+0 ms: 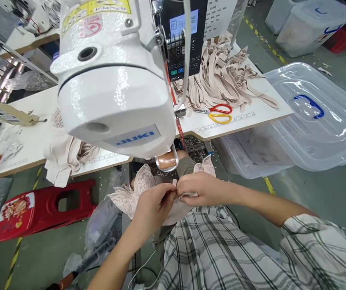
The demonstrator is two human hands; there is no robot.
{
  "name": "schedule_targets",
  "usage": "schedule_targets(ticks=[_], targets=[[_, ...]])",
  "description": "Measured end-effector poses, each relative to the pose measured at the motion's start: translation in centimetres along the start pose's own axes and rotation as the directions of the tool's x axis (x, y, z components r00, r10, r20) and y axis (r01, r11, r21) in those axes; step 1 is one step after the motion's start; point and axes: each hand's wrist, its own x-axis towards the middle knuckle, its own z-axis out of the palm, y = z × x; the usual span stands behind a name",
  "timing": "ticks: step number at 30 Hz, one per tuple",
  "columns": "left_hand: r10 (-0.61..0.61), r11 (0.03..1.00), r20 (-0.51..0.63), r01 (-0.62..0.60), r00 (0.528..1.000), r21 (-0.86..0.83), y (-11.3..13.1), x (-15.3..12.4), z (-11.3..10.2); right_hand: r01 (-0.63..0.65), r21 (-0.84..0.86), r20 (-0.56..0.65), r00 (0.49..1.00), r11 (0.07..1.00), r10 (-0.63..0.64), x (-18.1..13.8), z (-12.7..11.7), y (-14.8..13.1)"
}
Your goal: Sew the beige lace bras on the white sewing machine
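Over my lap lies a pale pink lace bra point(143, 182), its scalloped lace spread to the left and a smaller part showing behind my right hand. My left hand point(155, 203) pinches the fabric between thumb and fingers. Right beside it, my right hand point(201, 188) has its fingers closed on the same bra, the two sets of fingertips nearly touching. A small strap end point(174, 183) sticks up between them. Exactly what the fingertips pinch is hidden. Just beyond the hands is the white sewing machine head point(118, 96), with a metal loop guard below it.
On the table's right lie a heap of beige fabric strips point(218, 76) and red-and-yellow-handled scissors point(221, 113). More beige pieces point(67, 155) hang over the left edge. A lidded clear plastic bin point(326, 137) stands at right, a red stool point(46, 209) at left. A control panel point(183, 40) sits behind.
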Motion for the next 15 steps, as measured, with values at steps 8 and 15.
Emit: schedule_targets(ticks=[8,15], targets=[[0.047,0.998,-0.025,-0.048,0.999,-0.035,0.33,-0.6,-0.12,0.211,-0.279,0.006,0.976,0.937,-0.218,-0.09,0.21,-0.08],[-0.039,0.999,0.066,0.038,0.997,0.025,0.42,-0.43,-0.25,0.271,-0.392,0.043,0.96,0.879,-0.277,0.15,0.62,-0.24]])
